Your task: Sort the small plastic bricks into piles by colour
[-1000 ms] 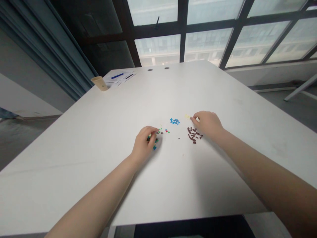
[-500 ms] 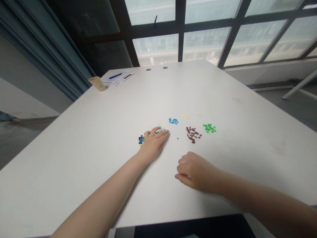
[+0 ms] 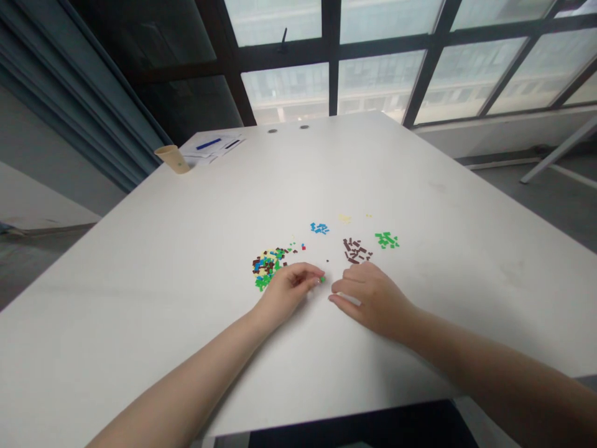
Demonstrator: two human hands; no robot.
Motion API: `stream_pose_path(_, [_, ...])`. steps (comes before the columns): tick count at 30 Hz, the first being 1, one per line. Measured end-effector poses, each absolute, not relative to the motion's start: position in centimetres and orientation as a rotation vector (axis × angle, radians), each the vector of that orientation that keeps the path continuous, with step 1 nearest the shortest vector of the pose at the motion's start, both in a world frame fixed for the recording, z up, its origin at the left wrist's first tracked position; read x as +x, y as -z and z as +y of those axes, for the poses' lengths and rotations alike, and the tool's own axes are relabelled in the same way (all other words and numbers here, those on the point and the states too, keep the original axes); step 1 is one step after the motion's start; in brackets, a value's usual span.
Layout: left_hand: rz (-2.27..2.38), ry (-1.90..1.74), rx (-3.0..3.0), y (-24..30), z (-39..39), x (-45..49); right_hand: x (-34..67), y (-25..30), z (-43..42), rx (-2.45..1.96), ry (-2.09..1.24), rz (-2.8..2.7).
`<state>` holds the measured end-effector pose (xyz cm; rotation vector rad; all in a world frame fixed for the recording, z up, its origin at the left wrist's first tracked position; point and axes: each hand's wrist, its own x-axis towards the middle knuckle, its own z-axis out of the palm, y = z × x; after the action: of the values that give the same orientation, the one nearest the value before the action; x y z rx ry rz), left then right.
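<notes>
Small coloured pieces lie in groups on a white table [image 3: 186,261]. A mixed heap [image 3: 267,264] of green, yellow, blue and brown pieces sits just left of my left hand [image 3: 289,291]. That hand pinches a small green piece [image 3: 321,280] at its fingertips. My right hand [image 3: 370,295] rests beside it, fingers loosely curled, thumb out, just below the brown group [image 3: 356,250]. Farther off lie a blue group [image 3: 319,228], a green group [image 3: 387,239] and a few pale yellow pieces [image 3: 344,218].
A paper cup [image 3: 171,158] and papers with a blue pen [image 3: 209,146] sit at the table's far left corner. Large windows stand behind. The near table edge runs under my forearms.
My left hand drew back off the mixed heap toward me, now pinching a green piece. My right hand moved forward and left to sit beside it.
</notes>
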<state>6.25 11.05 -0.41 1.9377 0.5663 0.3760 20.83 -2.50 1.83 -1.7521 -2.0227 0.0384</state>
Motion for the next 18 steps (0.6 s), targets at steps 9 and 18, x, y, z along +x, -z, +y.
stream_pose_path(9, [0.451, -0.19, 1.279, 1.15, 9.99, 6.19, 20.77, -1.0, -2.2, -1.626, 0.11, -1.9])
stream_pose_path(18, [0.463, -0.17, 1.275, 1.29, 10.13, 6.24, 21.28, -1.15, -2.0, -1.691, 0.092, -1.95])
